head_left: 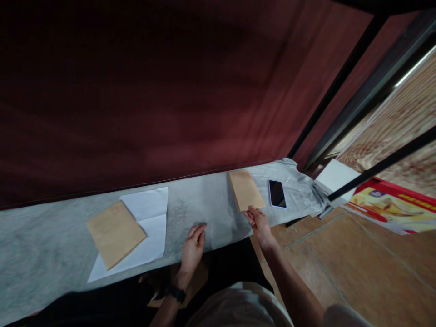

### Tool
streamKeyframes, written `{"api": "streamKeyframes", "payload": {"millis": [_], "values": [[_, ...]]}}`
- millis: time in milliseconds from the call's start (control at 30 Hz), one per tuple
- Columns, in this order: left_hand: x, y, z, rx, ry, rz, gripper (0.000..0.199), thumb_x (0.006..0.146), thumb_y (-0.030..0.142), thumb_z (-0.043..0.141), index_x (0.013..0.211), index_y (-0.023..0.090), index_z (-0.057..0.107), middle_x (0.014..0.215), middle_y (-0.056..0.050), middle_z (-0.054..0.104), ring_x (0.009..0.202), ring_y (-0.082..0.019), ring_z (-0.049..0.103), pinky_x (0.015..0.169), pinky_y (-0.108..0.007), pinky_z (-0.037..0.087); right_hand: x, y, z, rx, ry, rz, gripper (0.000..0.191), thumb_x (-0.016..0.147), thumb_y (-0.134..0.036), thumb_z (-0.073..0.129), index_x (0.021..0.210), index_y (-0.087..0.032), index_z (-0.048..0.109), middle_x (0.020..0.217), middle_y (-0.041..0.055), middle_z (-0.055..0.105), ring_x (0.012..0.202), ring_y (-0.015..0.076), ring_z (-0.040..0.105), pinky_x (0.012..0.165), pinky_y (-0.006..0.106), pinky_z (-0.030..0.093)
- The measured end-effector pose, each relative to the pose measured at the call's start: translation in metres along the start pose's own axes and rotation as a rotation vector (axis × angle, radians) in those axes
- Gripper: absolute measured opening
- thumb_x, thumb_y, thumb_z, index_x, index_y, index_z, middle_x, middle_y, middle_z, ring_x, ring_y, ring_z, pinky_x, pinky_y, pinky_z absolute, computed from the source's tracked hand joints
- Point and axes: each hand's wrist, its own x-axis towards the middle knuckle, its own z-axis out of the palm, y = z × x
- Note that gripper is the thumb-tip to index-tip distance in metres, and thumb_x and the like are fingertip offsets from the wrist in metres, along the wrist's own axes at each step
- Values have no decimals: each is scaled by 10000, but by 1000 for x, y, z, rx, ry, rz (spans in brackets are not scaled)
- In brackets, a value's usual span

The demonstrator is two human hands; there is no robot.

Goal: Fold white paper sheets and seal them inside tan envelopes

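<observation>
My right hand (257, 221) pinches the near edge of a brown kraft envelope (247, 188), which seems to be the top one of a small stack on the grey cloth. Left of it, my left hand (194, 245) is over the cloth's front part, its fingers together and bent, with nothing visible in them. Farther left, another brown envelope (116, 234) rests at an angle on a creased white sheet of paper (153, 236). A dark-screened phone (277, 194) lies just right of the envelope stack.
The narrow surface is covered by a grey cloth (44, 245) and backed by a dark red panel (153, 113). Black metal bars (340, 81) slant at the right. Beyond the right end are a white box (335, 177) and a red-and-yellow printed carton (391, 204) above the tiled floor (340, 254).
</observation>
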Motion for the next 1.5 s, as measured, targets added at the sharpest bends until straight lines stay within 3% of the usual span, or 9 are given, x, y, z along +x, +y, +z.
{"api": "streamKeyframes", "payload": {"millis": [200,700,867,1000,1067,1200,1300,1400,1500], "values": [[-4,5,-1,-4,-11,-27,301,958,269,458,1098,225,722,1130,-85,706,1092,-222,668,1015,-417,532,4,4,-8,-162,-13,100,272,804,-394,791,780,-154,668,782,118,766,702,199,751,671,278,643],[-5,11,-2,1,-12,-34,273,941,216,477,1047,235,727,1122,-72,707,1084,-217,668,1004,-400,535,18,4,-9,-401,-38,127,383,913,-489,618,758,-145,682,775,143,766,646,200,733,613,303,613],[-3,10,-3,-34,-9,-50,269,927,197,482,1034,233,726,1098,-67,706,1072,-208,667,1000,-389,536,6,17,-17,-690,-70,-87,446,894,-600,576,790,-175,665,755,84,728,638,190,677,623,314,579],[-4,16,-2,-64,-17,-74,265,926,190,478,1012,224,726,1091,-79,705,1062,-211,662,996,-400,533,-10,36,-27,-1078,-240,-529,368,953,-514,506,907,-208,705,971,94,718,913,226,664,896,373,532],[-4,20,-5,-95,-40,-81,259,931,197,477,995,216,728,1070,-84,710,1033,-211,668,968,-397,545,-13,45,-30,-1243,-242,-681,398,997,-467,409,956,-205,707,1017,115,701,969,242,645,938,401,503],[-4,14,-38,-61,-14,-95,271,959,241,467,1048,228,723,1091,-84,716,1053,-219,668,974,-405,541,-8,57,-34,-1422,-209,-830,415,1025,-403,338,1003,-197,698,1019,124,683,972,244,626,916,387,494],[-4,-10,-88,204,181,-137,324,964,275,475,1217,221,670,1270,-116,657,1233,-268,586,1105,-471,444,-4,61,-38,-1471,-222,-905,400,1028,-388,339,1006,-202,693,1010,119,676,961,240,617,895,370,492],[-8,-41,-138,529,310,-279,538,936,378,561,1412,129,520,1486,-226,478,1423,-380,396,1152,-579,340,-3,63,-40,-1505,-216,-942,391,1026,-382,343,995,-202,690,990,117,671,935,241,613,874,366,490],[-16,-62,-166,735,166,-333,696,916,474,604,1498,139,422,1563,-237,397,1480,-416,296,1155,-630,284,-4,64,-42,-1517,-212,-956,386,1020,-375,351,985,-196,691,977,121,671,930,244,614,861,362,488]]}}
